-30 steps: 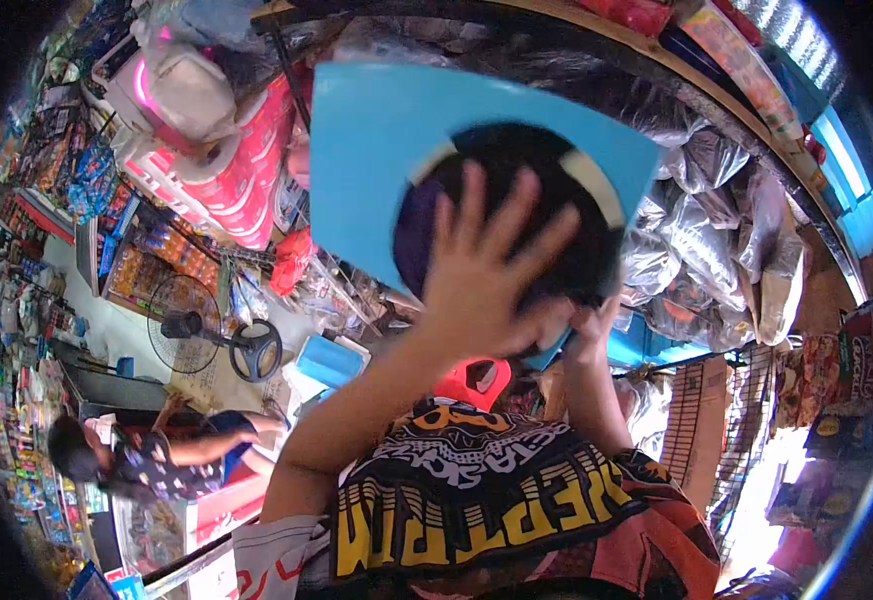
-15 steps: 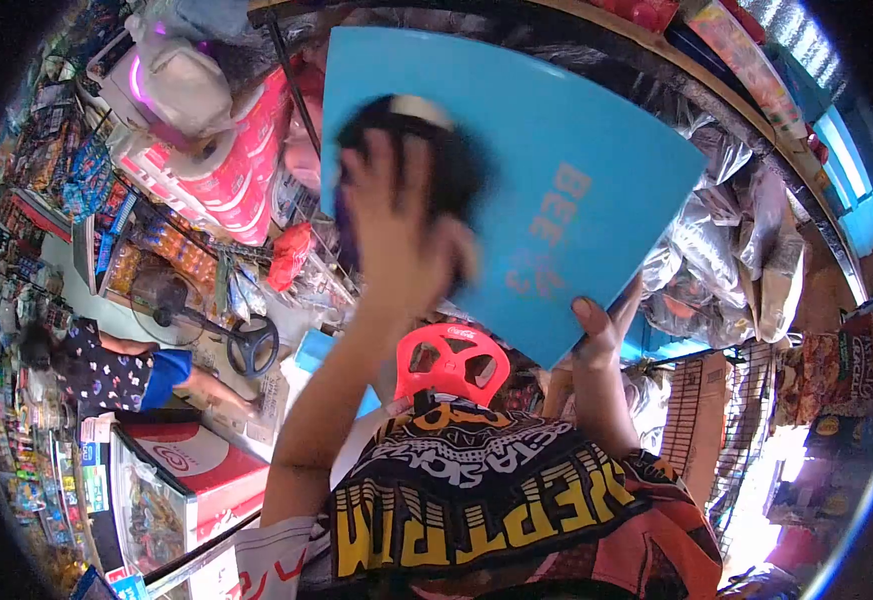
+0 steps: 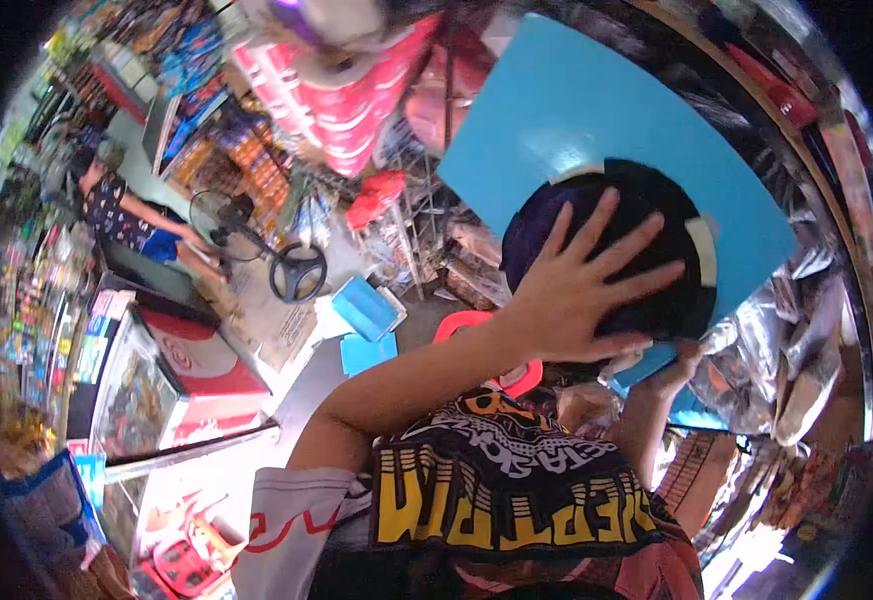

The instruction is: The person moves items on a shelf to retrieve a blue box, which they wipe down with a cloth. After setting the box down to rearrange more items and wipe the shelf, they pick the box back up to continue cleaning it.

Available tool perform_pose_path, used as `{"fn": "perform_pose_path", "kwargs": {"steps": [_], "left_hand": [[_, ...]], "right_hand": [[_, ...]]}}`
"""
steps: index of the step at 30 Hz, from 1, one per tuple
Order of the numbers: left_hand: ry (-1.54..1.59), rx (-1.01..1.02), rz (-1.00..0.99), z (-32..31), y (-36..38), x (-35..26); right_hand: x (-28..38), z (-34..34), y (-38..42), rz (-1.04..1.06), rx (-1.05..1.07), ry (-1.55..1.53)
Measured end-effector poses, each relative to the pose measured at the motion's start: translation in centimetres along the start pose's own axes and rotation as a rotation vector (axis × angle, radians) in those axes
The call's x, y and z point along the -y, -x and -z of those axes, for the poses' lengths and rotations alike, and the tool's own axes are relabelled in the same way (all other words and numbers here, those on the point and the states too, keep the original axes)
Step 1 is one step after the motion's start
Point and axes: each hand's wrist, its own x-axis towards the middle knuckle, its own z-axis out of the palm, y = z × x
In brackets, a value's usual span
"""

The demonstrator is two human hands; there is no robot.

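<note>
A large light-blue board [image 3: 527, 110] is tilted up in front of me. Against its face lies a round black disc [image 3: 672, 285] with pale tape-like patches at its rim. My left hand [image 3: 592, 290] rests flat over the disc, fingers spread wide. At the board's lower edge is my right hand [image 3: 672, 375], its thumb and fingers closed around that edge. Part of the right hand is hidden behind the board and disc. The lettering on the board is covered now.
Below the board is a red plastic chair [image 3: 527, 378]. Blue sheets [image 3: 365, 308] lie on the floor near a fan [image 3: 222, 212]. A red-and-white freezer [image 3: 197, 350] stands at left; another person [image 3: 132, 215] is behind it. Clear plastic bags [image 3: 757, 330] hang at right.
The disc and my left hand have moved right and down across the board, over its lettering. The board has shifted right in view, and the whole scene has turned.
</note>
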Motion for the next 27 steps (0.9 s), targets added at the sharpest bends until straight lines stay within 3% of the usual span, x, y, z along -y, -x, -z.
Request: {"fn": "perform_pose_path", "kwargs": {"steps": [1,3,7,11,16,19,21,22,24,27], "left_hand": [[-0.01,-0.006,0.016,0.3,-0.1,0.9],[-0.011,-0.105,0.156,0.7,-0.3,3.2],[-0.081,-0.286,0.376,0.8,0.2,8.1],[-0.085,-0.279,0.465,0.5,0.6,8.3],[-0.08,-0.216,0.373,0.2,0.3,5.6],[0.042,-0.027,0.143,-0.5,0.8,0.7],[0.065,0.076,0.046,-0.5,1.4,-1.7],[0.073,0.071,0.016,-0.5,1.3,-1.3],[0.038,0.067,-0.002,-0.8,2.1,0.1],[-0.024,-0.101,0.157,-0.2,2.1,5.6]], "right_hand": [[0.3,0.8,-0.5,-0.118,-0.019,0.047],[0.4,1.1,-1.0,-0.082,0.112,-0.03],[1.6,-1.4,-0.7,0.0,0.054,0.03],[1.5,-1.4,-0.7,0.008,0.066,0.075],[2.2,-2.7,-0.7,-0.073,0.041,0.025],[1.2,-1.7,-0.8,-0.144,-0.077,0.016],[0.0,-0.7,-1.5,-0.194,-0.294,0.112],[0.4,-2.1,-1.2,0.0,-0.068,-0.007],[0.7,-1.9,-0.8,-0.046,-0.09,0.155],[2.9,-4.4,-0.5,-0.037,-0.057,0.133]]}}
